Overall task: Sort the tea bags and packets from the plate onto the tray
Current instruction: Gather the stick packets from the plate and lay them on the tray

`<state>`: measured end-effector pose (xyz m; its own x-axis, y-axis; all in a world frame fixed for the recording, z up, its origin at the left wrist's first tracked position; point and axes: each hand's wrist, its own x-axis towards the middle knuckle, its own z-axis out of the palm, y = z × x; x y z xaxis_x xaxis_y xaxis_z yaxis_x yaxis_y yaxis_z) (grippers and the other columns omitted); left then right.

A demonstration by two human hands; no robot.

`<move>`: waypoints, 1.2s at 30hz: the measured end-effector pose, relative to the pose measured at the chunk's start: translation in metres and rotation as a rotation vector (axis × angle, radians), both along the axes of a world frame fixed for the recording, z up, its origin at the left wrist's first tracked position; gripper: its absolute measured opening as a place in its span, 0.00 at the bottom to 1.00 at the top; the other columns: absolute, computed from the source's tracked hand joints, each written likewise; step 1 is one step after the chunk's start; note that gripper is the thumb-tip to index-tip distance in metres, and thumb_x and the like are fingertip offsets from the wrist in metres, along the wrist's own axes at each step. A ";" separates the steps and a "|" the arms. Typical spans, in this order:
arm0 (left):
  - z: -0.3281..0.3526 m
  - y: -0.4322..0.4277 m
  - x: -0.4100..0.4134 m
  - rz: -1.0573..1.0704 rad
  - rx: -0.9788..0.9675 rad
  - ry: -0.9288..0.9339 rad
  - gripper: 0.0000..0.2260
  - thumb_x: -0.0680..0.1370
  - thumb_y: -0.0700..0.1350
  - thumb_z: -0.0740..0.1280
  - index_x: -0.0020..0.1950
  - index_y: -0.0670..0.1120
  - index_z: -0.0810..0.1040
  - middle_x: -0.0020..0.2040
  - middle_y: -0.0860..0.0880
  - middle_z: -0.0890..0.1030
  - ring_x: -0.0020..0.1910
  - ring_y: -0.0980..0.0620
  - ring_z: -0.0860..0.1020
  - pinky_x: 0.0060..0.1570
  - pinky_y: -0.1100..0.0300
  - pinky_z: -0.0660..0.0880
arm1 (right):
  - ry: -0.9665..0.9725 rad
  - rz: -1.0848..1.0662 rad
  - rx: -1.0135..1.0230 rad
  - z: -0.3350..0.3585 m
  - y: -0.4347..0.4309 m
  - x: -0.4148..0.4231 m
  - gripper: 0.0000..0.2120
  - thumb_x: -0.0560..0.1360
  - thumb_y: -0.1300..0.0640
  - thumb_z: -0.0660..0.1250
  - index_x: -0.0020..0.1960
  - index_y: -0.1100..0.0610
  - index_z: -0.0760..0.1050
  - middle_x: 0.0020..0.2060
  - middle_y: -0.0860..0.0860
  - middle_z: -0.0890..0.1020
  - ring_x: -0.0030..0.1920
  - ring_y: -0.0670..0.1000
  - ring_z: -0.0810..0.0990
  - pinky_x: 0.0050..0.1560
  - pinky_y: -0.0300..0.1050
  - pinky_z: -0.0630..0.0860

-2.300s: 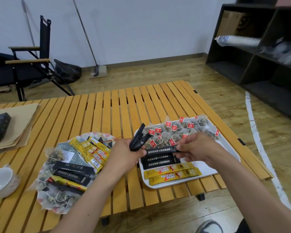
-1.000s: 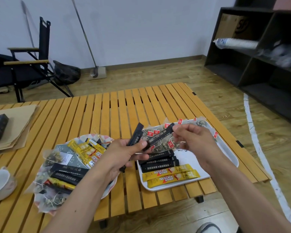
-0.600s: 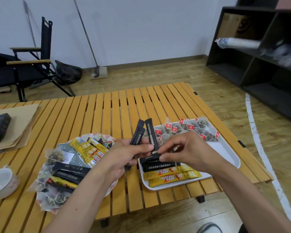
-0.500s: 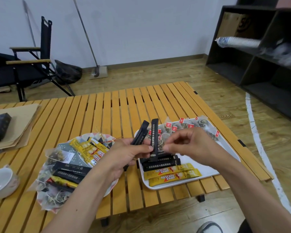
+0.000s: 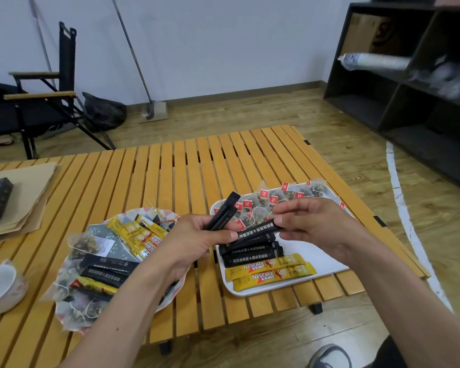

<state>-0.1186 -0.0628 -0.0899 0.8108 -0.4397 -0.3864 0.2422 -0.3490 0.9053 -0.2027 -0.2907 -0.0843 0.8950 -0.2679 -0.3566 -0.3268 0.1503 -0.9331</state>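
White wall [image 5: 223, 35], wood floor [image 5: 356, 160], slatted wooden table [image 5: 170, 168], black folding chair [image 5: 67, 54], dark shelving [image 5: 422, 144], perhaps a mop [image 5: 154, 111] leaning.

— Where do we look from?
— From the person's head. We face forward and down across the slatted wooden table [image 5: 170, 176], through one wide-angle lens.
— How near are we?
— Near. The forearms [image 5: 122, 314] enter at our bottom edge, and the left hand [image 5: 197, 243] and right hand [image 5: 319, 224] sit mid-frame. The white wall [image 5: 223, 43] and black shelving unit [image 5: 398, 107] stand well behind.

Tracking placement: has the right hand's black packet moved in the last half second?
Yes. The black packet tipped from upright to nearly flat, down toward the tray.
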 end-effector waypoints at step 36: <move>-0.014 0.000 0.003 0.050 0.204 -0.204 0.10 0.75 0.50 0.77 0.53 0.47 0.83 0.44 0.48 0.87 0.35 0.55 0.85 0.47 0.52 0.81 | 0.217 0.028 -0.410 -0.016 0.000 0.008 0.07 0.73 0.71 0.74 0.47 0.62 0.80 0.39 0.57 0.87 0.35 0.52 0.87 0.33 0.44 0.82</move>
<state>-0.1156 -0.0627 -0.1035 0.8993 -0.3275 -0.2898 0.0838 -0.5212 0.8493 -0.1950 -0.2903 -0.1003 0.8203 -0.4031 -0.4058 -0.5195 -0.2284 -0.8234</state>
